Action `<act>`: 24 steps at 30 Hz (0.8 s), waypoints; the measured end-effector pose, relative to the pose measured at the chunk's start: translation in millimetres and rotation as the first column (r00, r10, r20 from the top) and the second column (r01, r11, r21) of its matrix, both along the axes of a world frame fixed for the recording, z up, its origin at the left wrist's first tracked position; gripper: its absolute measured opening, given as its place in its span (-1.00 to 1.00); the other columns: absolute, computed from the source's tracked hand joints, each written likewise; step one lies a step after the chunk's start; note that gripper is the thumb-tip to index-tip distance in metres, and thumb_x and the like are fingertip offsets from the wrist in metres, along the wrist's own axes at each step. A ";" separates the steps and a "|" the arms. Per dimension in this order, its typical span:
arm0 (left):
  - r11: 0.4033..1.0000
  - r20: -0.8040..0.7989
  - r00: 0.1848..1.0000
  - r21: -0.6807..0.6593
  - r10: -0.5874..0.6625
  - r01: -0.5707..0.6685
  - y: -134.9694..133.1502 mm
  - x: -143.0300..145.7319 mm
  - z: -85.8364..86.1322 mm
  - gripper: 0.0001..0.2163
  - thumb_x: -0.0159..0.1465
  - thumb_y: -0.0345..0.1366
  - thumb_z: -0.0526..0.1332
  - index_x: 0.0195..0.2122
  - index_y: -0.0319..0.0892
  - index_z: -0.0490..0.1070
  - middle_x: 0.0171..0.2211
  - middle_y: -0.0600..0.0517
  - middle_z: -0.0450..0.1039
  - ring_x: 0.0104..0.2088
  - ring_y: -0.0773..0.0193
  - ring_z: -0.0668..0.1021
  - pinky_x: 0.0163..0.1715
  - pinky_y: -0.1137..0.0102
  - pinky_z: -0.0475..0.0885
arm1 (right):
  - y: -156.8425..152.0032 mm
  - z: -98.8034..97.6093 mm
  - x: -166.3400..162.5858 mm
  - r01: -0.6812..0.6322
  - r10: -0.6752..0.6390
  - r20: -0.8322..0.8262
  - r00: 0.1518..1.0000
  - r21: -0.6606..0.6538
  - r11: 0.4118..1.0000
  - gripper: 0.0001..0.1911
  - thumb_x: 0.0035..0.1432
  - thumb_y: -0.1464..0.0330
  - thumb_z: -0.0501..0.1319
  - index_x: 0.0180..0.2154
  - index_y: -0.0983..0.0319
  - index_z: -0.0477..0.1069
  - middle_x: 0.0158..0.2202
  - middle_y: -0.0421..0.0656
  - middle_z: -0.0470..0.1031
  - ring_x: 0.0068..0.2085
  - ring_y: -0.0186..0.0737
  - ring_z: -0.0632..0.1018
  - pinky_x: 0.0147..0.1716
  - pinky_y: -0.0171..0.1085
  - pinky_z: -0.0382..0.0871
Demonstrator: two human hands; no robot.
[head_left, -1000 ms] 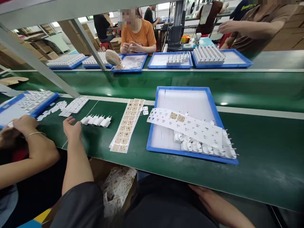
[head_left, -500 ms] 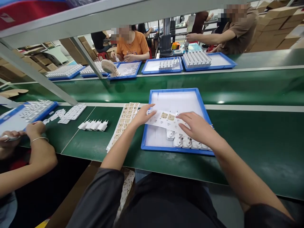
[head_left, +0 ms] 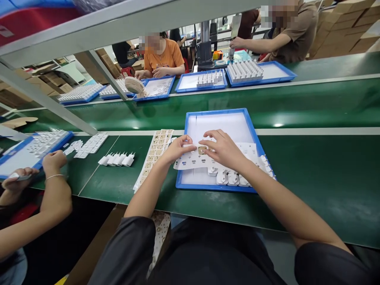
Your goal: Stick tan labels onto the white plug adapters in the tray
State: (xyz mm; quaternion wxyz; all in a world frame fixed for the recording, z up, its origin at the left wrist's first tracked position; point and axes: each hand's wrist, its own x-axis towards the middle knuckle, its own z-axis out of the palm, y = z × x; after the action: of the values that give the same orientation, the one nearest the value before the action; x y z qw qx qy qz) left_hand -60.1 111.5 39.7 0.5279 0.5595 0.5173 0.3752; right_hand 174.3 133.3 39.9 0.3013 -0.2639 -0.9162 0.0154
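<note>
Both hands now on the label sheet over the blue tray (head_left: 181,158)

Half a second ago they'd only just touched the label sheet (head_left: 192,160); now the left hand (head_left: 177,148) pinches its near-left edge and the right hand (head_left: 223,149) presses fingertips flat by a brown sticker (head_left: 202,150), chargers (head_left: 233,179) underneath. Looks like peeling's starting.

Left arm: bare, reaches up from the bottom middle of the frame.
Left hand (head_left: 177,149): middle of the frame, fingers curled, thumb and finger pinched together.
Right arm: bare, comes in from the lower right.
Right hand (head_left: 225,149): just right of the left hand, palm down, fingers spread flat.
</note>
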 end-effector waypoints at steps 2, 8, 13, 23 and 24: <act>0.999 0.083 0.997 -0.034 0.010 -0.007 -5.1 4.8 3.1 -0.55 -0.03 -0.11 0.54 -0.31 -0.11 0.30 -0.55 0.21 0.43 -0.61 0.38 0.45 -0.58 0.50 0.26 | -2.2 1.7 -2.2 -0.008 0.009 -0.007 1.000 0.062 0.998 -0.78 0.41 0.36 0.21 0.00 0.18 0.58 0.06 0.07 0.53 0.03 0.07 0.48 -0.07 -0.01 0.40; 1.000 0.128 0.992 -0.014 0.007 -0.005 -10.8 10.5 5.9 -0.53 -0.05 -0.17 0.57 -0.26 -0.12 0.32 -0.55 0.21 0.50 -0.59 0.36 0.53 -0.57 0.54 0.29 | -9.8 8.8 0.2 0.000 -0.010 0.043 0.999 0.222 0.975 -0.81 0.41 0.41 0.21 -0.06 0.14 0.59 -0.01 -0.03 0.62 0.00 0.02 0.48 -0.04 -0.01 0.30; 0.999 0.175 0.984 -0.052 0.022 -0.013 -13.0 14.2 9.0 -0.50 -0.08 -0.17 0.58 -0.25 -0.13 0.33 -0.57 0.20 0.52 -0.59 0.35 0.54 -0.54 0.52 0.33 | -12.6 12.2 3.4 -0.041 0.027 0.047 0.999 0.332 0.942 -0.83 0.42 0.43 0.20 -0.08 0.15 0.57 -0.10 -0.12 0.67 -0.07 -0.05 0.49 -0.06 -0.07 0.29; 0.997 0.160 0.985 -0.064 0.060 -0.050 -6.3 22.0 8.5 -0.55 -0.07 -0.17 0.51 -0.24 -0.13 0.33 -0.52 0.14 0.55 -0.60 0.36 0.50 -0.55 0.50 0.34 | -18.2 11.8 10.8 -0.093 0.156 -0.121 0.980 0.415 0.905 -0.84 0.37 0.52 0.24 -0.19 0.14 0.51 -0.14 -0.13 0.67 -0.15 -0.13 0.55 -0.14 -0.11 0.36; 0.995 0.142 0.986 -0.052 0.088 -0.082 -2.2 20.4 6.8 -0.55 -0.07 -0.16 0.50 -0.24 -0.13 0.33 -0.53 0.15 0.53 -0.62 0.37 0.48 -0.56 0.50 0.32 | -20.4 12.9 15.4 -0.112 0.184 -0.173 0.967 0.361 0.926 -0.85 0.36 0.51 0.26 -0.17 0.13 0.51 -0.14 -0.13 0.67 -0.14 -0.12 0.57 -0.14 -0.11 0.39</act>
State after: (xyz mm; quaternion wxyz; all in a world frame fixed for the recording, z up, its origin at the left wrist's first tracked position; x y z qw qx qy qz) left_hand -39.8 109.3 46.5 0.5599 0.4961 0.5098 0.4248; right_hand 189.7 112.8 52.8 0.4333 -0.1331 -0.8861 -0.0970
